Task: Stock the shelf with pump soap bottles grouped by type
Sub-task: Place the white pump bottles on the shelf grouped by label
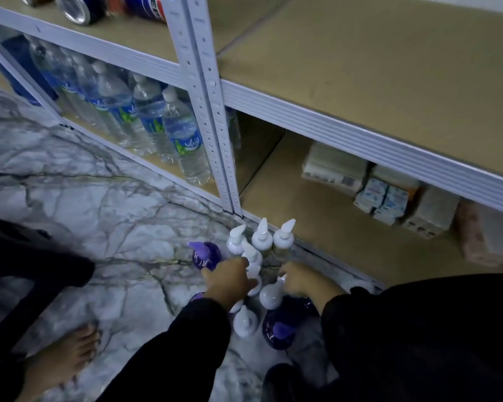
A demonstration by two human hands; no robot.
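Head view looks down on a cluster of pump bottles standing on the marble floor at the foot of the shelf. Left hand curls down over the neck of a white-pump bottle, with a purple bottle just beyond its knuckles. Right hand closes on the pump of another white bottle; how firm either grip is, I cannot tell. Three more white pumps stand past the fingertips. Picking up seems the step in hand; next, both bottles need lifting straight up clear of their neighbours, then setting side by side on the bare board above.
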